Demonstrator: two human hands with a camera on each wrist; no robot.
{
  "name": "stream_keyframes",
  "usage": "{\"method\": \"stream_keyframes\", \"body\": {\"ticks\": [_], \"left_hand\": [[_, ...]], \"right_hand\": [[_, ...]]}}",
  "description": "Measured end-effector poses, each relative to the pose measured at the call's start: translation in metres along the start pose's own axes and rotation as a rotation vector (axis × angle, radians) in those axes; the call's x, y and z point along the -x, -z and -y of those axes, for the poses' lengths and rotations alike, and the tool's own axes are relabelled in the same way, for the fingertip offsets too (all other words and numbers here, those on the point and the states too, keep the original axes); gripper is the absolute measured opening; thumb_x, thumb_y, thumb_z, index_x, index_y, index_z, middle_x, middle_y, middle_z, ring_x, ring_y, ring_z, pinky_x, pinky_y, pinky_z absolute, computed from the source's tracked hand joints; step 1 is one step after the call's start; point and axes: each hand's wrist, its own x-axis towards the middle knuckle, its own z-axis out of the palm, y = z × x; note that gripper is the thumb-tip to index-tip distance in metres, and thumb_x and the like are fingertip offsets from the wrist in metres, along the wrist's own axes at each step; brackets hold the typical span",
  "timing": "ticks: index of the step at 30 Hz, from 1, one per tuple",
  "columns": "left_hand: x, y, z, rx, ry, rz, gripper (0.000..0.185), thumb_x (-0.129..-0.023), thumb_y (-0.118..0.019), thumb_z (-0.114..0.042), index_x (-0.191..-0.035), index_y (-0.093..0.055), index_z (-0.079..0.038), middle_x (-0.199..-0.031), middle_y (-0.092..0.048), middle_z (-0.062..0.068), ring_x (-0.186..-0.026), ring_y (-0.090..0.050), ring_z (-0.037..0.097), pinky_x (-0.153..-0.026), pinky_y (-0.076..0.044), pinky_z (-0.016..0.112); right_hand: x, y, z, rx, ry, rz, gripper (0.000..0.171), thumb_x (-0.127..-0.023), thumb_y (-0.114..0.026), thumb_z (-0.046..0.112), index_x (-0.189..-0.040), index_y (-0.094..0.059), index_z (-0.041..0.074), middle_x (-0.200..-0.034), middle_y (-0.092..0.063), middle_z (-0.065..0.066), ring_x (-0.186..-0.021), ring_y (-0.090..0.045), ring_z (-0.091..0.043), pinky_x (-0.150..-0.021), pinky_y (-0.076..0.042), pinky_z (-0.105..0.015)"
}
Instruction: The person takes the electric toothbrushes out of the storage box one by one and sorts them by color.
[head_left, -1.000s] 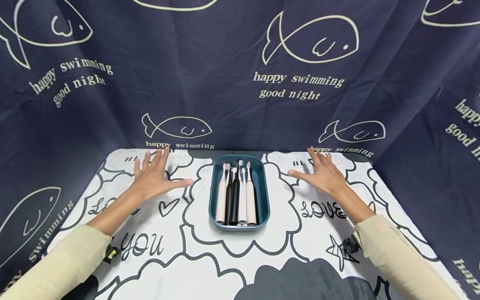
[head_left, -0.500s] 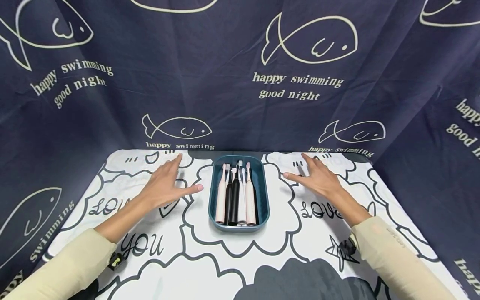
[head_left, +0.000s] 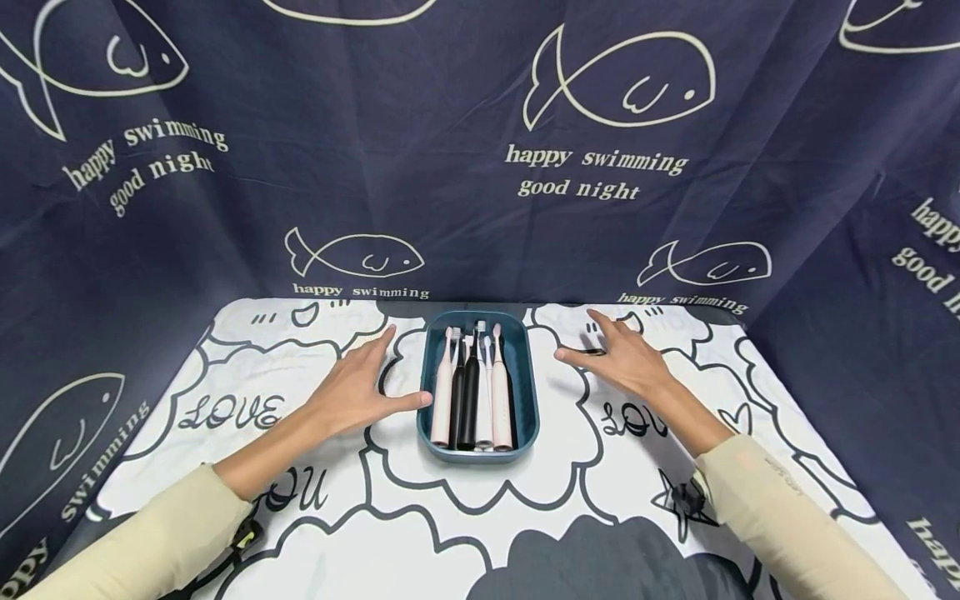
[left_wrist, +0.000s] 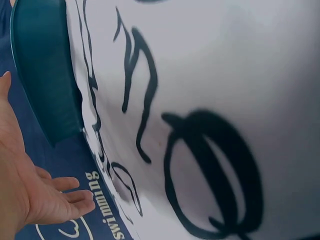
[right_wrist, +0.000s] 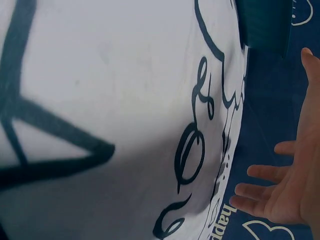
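A teal rectangular bin (head_left: 531, 392) stands at the middle of the table, seen from above in the head view. Inside lie several electric toothbrushes side by side, among them a pink one (head_left: 442, 402) at the left, a black one (head_left: 470, 404) in the middle and another pink one (head_left: 501, 408) to the right. My left hand (head_left: 358, 390) is left of the bin, fingers spread, its thumb tip right at the bin's left rim. On the other side my right hand (head_left: 626, 360) hovers with spread fingers, a gap away from the bin. Both hands hold nothing.
The table is covered by a white cloth (head_left: 315, 550) with black cartoon lettering. A navy fish-print curtain (head_left: 480, 167) hangs behind the table and along both sides. Dark wrist devices sit under both beige sleeves (head_left: 780, 517).
Both hands have moved inward toward the bin, the left one farther, from over the lettering to the bin's rim. The bin and toothbrushes have stayed put.
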Motion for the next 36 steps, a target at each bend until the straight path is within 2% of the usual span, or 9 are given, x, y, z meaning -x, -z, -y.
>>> {"method": "stream_keyframes", "body": {"ticks": [5,10,18,27,36], "left_hand": [[0.001,-0.004,-0.007,0.02,-0.003,-0.004,0.137,-0.084,-0.072,-0.094,-0.184,-0.014,-0.021,-0.179,-0.043,0.022,-0.162,-0.047,0.049,-0.127,-0.042,0.069],[0.003,-0.009,-0.013,0.04,0.003,0.014,0.138,-0.083,-0.073,-0.094,-0.184,-0.012,-0.023,-0.178,-0.044,0.021,-0.161,-0.048,0.049,-0.126,-0.044,0.069],[0.006,-0.014,-0.02,0.052,0.003,0.027,0.143,-0.08,-0.076,-0.095,-0.184,-0.01,-0.023,-0.175,-0.048,0.023,-0.155,-0.054,0.05,-0.123,-0.048,0.068],[0.009,-0.017,-0.027,0.074,-0.007,0.056,0.148,-0.076,-0.078,-0.096,-0.184,-0.007,-0.024,-0.18,-0.042,0.021,-0.157,-0.052,0.048,-0.126,-0.044,0.067],[0.011,-0.022,-0.033,0.123,-0.035,0.064,0.155,-0.07,-0.084,-0.095,-0.184,-0.006,-0.025,-0.183,-0.037,0.018,-0.165,-0.044,0.044,-0.129,-0.042,0.066]], "right_hand": [[0.0,-0.002,0.005,-0.052,0.003,0.017,0.123,-0.092,-0.061,0.094,-0.179,-0.03,0.013,-0.175,-0.041,-0.034,-0.159,-0.044,-0.057,-0.123,-0.038,-0.08],[0.001,-0.003,0.01,-0.08,0.017,0.017,0.117,-0.092,-0.063,0.092,-0.176,-0.038,0.014,-0.163,-0.058,-0.029,-0.15,-0.057,-0.052,-0.118,-0.046,-0.075],[-0.001,-0.009,0.017,-0.153,0.045,0.0,0.106,-0.093,-0.07,0.085,-0.165,-0.054,0.01,-0.15,-0.071,-0.027,-0.138,-0.071,-0.044,-0.112,-0.056,-0.064],[-0.001,-0.012,0.025,-0.201,0.094,-0.027,0.079,-0.097,-0.075,0.073,-0.143,-0.075,0.009,-0.127,-0.082,-0.017,-0.121,-0.077,-0.035,-0.108,-0.057,-0.058],[-0.002,-0.019,0.035,-0.312,0.123,-0.028,0.064,-0.1,-0.079,0.064,-0.136,-0.08,0.011,-0.123,-0.085,-0.011,-0.115,-0.08,-0.029,-0.106,-0.06,-0.054]]}}
